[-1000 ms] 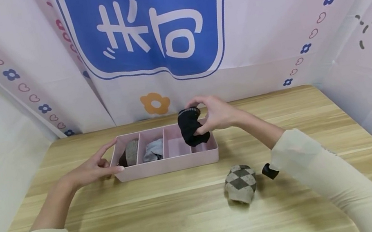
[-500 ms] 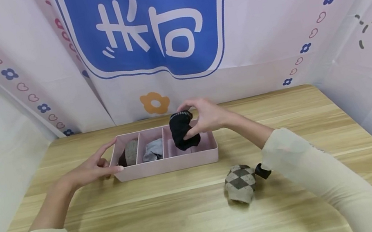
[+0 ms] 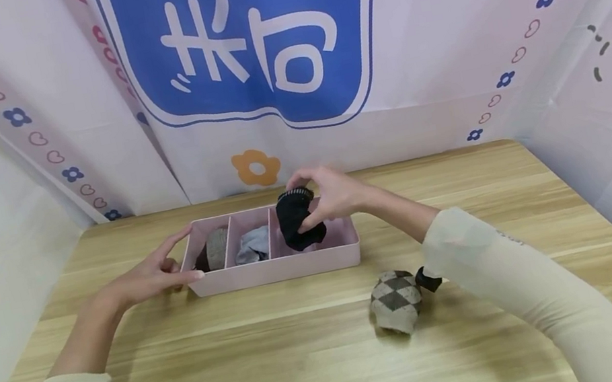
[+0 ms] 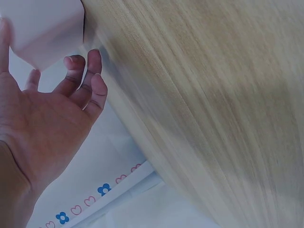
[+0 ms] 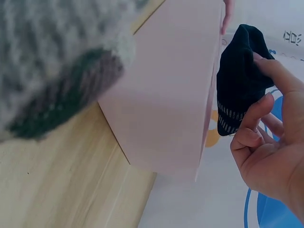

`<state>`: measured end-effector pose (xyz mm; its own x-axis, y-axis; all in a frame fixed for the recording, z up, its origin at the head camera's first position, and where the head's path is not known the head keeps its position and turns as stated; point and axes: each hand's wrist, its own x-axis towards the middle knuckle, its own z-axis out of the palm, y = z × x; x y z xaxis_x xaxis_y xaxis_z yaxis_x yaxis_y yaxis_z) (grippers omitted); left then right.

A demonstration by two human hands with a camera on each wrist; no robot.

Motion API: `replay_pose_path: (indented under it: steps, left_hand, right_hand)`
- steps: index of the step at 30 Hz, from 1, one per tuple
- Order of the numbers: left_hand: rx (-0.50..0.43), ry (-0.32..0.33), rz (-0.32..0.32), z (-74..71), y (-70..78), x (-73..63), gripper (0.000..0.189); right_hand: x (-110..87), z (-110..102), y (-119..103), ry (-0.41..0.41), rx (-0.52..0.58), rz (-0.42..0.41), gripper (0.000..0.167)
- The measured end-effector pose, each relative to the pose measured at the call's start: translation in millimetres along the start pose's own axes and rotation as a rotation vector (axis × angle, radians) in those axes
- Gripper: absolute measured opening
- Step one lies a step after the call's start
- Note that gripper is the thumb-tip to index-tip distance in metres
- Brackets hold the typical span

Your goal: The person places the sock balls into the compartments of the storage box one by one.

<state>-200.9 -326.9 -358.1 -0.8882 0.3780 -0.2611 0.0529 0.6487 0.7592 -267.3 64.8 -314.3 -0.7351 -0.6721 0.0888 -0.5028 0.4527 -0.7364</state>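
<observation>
A pink divided storage box (image 3: 277, 271) stands on the table toward its far side. My left hand (image 3: 146, 280) holds its left end, thumb at the front wall and index finger at the far corner; in the left wrist view the other fingers of the left hand (image 4: 52, 114) are bent beside the box. My right hand (image 3: 334, 196) pinches a black folded sock (image 3: 298, 223), which has a striped cuff, over the box just right of the pale grey sock. The right wrist view shows the black sock (image 5: 240, 80) between thumb and fingers, beside the box wall (image 5: 161, 90).
A brown-grey sock (image 3: 218, 249) lies in the leftmost compartment, a pale grey sock (image 3: 253, 246) in the one beside it. An argyle sock (image 3: 396, 301) lies on the wooden table (image 3: 240, 373) in front of the box. Printed cloth (image 3: 420, 68) hangs behind the table.
My right hand has carried the black sock left, from over the box's right end toward the pale grey sock. The left hand has stayed on the box end.
</observation>
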Motion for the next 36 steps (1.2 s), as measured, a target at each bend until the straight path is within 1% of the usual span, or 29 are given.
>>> replay_pose_path:
  steps: [2, 5, 11, 16, 21, 25, 29, 33, 36]
  left_hand:
    - [0.001, -0.002, -0.002, -0.3, 0.0, 0.0, 0.102]
    - [-0.002, -0.004, 0.002, -0.5, -0.6, -0.2, 0.101]
    - [-0.005, -0.002, 0.012, -0.4, -1.0, 0.7, 0.101]
    - [-0.003, 0.001, 0.006, -0.5, -0.1, 1.0, 0.102]
    - [-0.001, -0.002, -0.013, -0.3, 0.8, 0.2, 0.103]
    - [-0.003, -0.003, -0.012, -0.5, 1.6, -0.1, 0.102]
    - [-0.002, -0.002, -0.012, -0.5, 1.0, 0.2, 0.102]
    - [-0.005, -0.002, -0.013, -0.3, 0.5, 0.1, 0.102]
    - [-0.01, -0.006, -0.01, 0.1, 0.6, -0.5, 0.102]
  right_hand:
    - [0.7, 3.1, -0.3, -0.011, 0.015, 0.017, 0.065]
    - [2.4, 8.1, -1.0, -0.014, 0.004, 0.028, 0.064]
    - [7.8, 14.6, -2.4, 0.005, -0.052, 0.02, 0.062]
    - [13.1, 18.3, -2.0, -0.007, -0.086, 0.015, 0.063]
    - [15.9, 21.9, -3.4, -0.019, -0.105, 0.04, 0.065]
    - [17.0, 24.1, -4.0, -0.024, -0.16, 0.06, 0.069]
    - [17.2, 26.5, -2.9, -0.03, -0.218, 0.057, 0.072]
    - [15.9, 29.2, -2.9, -0.022, -0.24, 0.038, 0.072]
    - [14.4, 32.0, -2.6, -0.034, -0.247, 0.035, 0.071]
